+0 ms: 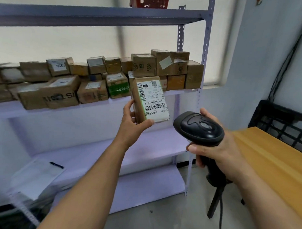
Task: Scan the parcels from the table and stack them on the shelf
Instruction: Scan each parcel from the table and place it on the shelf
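the left hand (pixel 132 119) grips a small cardboard parcel (pixel 149 100) upright, label facing near, held just in front of the shelf (pixel 95 103) stacked with parcels (pixel 63 90). to its right the right hand (pixel 216 151) is clamped on a black barcode scanner (pixel 198 128). the wooden table (pixel 271 161) lies at the right edge

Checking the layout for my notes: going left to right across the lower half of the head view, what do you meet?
First the pen, then the left hand, the parcel it holds, the scanner, and the table.
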Demonstrator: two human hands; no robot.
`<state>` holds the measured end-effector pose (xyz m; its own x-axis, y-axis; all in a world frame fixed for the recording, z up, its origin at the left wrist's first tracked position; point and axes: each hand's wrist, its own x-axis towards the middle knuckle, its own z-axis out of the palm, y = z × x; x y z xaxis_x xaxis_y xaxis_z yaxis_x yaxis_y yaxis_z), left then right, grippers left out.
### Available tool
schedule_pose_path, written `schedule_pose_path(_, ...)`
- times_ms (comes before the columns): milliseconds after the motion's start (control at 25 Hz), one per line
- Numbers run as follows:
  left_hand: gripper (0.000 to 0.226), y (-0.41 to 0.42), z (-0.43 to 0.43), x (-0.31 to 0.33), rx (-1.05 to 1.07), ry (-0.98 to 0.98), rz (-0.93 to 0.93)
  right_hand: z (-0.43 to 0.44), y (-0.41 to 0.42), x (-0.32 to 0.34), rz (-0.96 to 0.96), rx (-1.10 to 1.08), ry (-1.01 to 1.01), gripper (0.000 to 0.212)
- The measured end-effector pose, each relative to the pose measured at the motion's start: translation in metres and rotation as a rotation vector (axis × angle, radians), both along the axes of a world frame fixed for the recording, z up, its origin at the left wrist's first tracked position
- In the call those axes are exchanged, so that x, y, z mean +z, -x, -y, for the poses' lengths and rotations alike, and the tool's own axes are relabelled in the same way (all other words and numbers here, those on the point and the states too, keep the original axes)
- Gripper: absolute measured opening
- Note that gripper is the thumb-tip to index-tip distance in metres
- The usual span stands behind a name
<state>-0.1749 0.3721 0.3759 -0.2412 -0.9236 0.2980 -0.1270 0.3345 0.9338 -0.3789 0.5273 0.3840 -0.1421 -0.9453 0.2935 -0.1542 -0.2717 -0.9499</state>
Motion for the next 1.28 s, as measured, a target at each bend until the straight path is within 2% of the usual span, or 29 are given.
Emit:
schedule_pose_path(240,0.084,-0.053,0.034,0.028,0.116,0.044,-0.025,0.039,-0.036,0.012,-0.024,0.043,0.024,0.101)
schedule_pose_path(480,0.085,-0.085,0.102,0.064,0.111,0.055,-0.071,0.100,-0.076,0.033,-0.055,0.034,0.042,0.104)
schedule_pose_path(760,0.095,-0.081,0.199,0.095,0.072,0.016,0.012,0.168,-0.093,0.040,-0.064,-0.044,0.082,0.098)
schedule_pose_path(1040,0.085,-0.055,0.280,0.112,0.138,-0.104,0.089,0.198,-0.086,0.022,-0.085,-0.188,0.011,0.101)
schedule_pose_path(1160,0.075,-0.049,0.294,0.111,0.219,-0.051,0.170,0.204,-0.085,0.021,-0.080,-0.235,0.013,0.100)
schedule_pose_path(1280,0.072,-0.046,0.297,0.109,0.218,0.093,0.260,0.206,-0.086,0.020,-0.086,-0.253,0.019,0.099)
